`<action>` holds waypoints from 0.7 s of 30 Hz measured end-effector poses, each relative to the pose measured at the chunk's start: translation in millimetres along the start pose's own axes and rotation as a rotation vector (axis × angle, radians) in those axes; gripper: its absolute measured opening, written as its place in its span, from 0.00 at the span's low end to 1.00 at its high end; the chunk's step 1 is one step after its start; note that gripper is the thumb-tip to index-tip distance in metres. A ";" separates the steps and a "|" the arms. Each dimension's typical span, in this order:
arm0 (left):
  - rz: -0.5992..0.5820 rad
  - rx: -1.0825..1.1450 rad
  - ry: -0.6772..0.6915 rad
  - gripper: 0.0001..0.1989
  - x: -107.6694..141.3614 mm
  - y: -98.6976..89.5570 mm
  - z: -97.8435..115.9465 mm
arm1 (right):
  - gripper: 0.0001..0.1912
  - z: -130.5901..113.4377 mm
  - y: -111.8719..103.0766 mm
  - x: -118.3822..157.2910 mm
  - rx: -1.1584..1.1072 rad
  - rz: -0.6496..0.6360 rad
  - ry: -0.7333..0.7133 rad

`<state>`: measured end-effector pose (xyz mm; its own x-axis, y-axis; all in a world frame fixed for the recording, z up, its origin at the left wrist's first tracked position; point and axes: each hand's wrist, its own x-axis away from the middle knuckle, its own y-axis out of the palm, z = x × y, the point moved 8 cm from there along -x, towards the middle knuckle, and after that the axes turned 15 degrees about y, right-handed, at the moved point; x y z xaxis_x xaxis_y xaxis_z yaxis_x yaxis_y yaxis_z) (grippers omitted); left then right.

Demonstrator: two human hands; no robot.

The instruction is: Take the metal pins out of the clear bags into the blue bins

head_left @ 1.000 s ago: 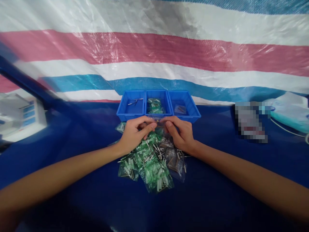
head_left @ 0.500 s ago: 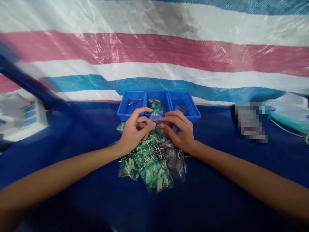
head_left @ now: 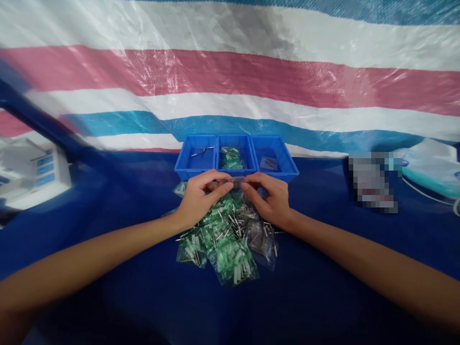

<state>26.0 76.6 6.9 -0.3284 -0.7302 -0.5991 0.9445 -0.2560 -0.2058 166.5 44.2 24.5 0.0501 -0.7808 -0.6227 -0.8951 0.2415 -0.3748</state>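
Note:
A small clear plastic bag [head_left: 237, 179] is stretched between my two hands, above the near edge of the bins. My left hand [head_left: 201, 196] pinches its left end, and my right hand [head_left: 268, 196] pinches the right end. What the bag contains is too small to make out. Under and in front of my hands lies a pile of green-tinted plastic bags [head_left: 233, 256] holding thin metal pins and white pieces. Clear bags [head_left: 262, 239] with dark metal pins lie on the pile's right side, and loose metal pins [head_left: 233, 223] are scattered in its middle.
Three blue bins stand behind my hands: the left bin [head_left: 187, 165] has a few metal pins, the middle bin [head_left: 233, 139] green bags, the right bin [head_left: 287, 163] a clear bag. A white device [head_left: 46, 177] is at left; a face mask [head_left: 431, 170] and a blurred-out object [head_left: 373, 184] at right.
The clear bag and the fingers of both hands have come down a little, and the bag now looks flattened into a narrow strip. The right bin's bag is more visible.

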 end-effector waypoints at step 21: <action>-0.015 0.046 -0.070 0.06 3.2 1.7 -3.2 | 0.03 -0.5 3.2 1.3 0.001 -0.034 -0.005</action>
<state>26.5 75.9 2.2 -0.3432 -0.7683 -0.5403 0.9390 -0.2944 -0.1778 163.4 43.7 22.8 0.0823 -0.7859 -0.6129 -0.8923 0.2158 -0.3965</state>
